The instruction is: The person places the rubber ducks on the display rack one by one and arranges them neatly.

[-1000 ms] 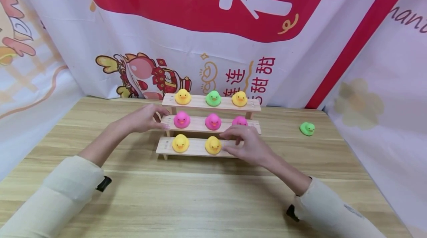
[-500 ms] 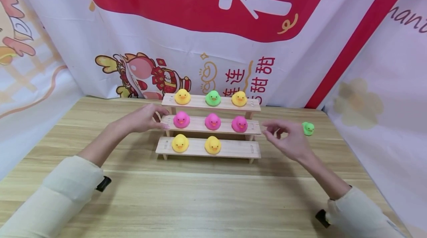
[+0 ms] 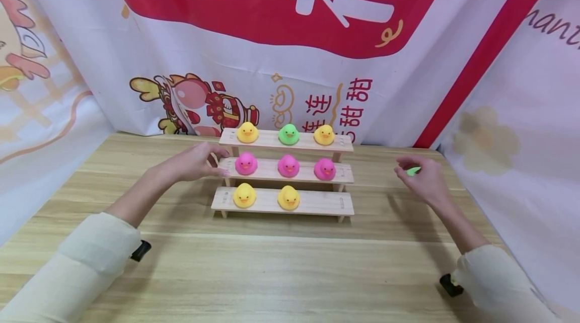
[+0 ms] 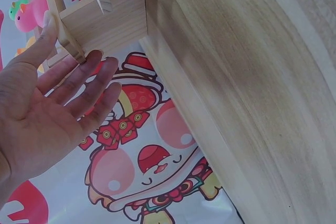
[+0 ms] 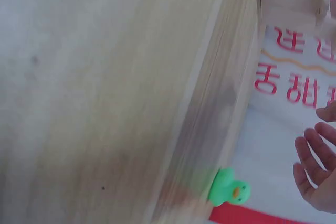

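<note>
A three-tier wooden display stand point(image 3: 317, 205) holds rubber ducks: a green duck point(image 3: 288, 134) between two yellow ones on top, pink ducks point(image 3: 288, 166) on the middle tier, and yellow ducks point(image 3: 244, 195) on the lowest. My left hand point(image 3: 196, 163) holds the middle tier's left end; in the left wrist view its thumb lies over the board and its fingers point(image 4: 93, 90) reach beneath. My right hand point(image 3: 425, 178), holding nothing, hovers over a loose green duck point(image 5: 227, 187) at the table's right and mostly covers it in the head view.
The wooden table point(image 3: 272, 272) runs back to a printed cloth backdrop point(image 3: 254, 51). Side cloths rise along its left and right. Black straps point(image 3: 450, 285) show near both sleeves.
My right hand has left the right side of the lowest tier and moved right to the loose green duck. The left hand stays on the stand.
</note>
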Demonstrator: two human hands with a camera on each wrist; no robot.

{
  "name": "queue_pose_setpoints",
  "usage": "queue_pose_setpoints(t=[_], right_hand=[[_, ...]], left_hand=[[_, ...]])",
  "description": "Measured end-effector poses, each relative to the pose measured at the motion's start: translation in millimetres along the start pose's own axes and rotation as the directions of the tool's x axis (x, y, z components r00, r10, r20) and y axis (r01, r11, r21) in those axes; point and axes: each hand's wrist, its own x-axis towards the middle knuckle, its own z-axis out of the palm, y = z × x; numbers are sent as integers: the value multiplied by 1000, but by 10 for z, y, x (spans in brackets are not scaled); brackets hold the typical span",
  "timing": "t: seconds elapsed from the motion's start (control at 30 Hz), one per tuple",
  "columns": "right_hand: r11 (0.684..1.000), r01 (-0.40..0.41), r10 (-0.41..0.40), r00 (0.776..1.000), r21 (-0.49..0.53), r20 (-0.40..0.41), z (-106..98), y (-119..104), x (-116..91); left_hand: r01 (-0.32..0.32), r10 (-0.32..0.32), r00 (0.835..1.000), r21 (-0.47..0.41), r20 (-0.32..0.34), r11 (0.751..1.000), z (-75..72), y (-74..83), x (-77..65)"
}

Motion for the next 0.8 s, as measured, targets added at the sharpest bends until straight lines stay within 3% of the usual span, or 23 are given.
queue_pose_setpoints(t=[0.17,0.33,0.57,0.8], right_hand=[[992,-120,120,993,-38,-14,-90,211,6],[975,-203,209,976,-90,61,-150,368,-2],[964,-209,231,965,-166,125,-151,529,-12],[959,-236,261,952,-159,158,-140,606,-7]], left_hand=[[-2,2,1000,-6,1,1000,17,-12,8],[7,-7,1000,-1,-2,1000,26,-17,13],[20,-20,1000,6,3,1000,25,-17,32],[18,-18,1000,2,5,1000,23,-14,26]])
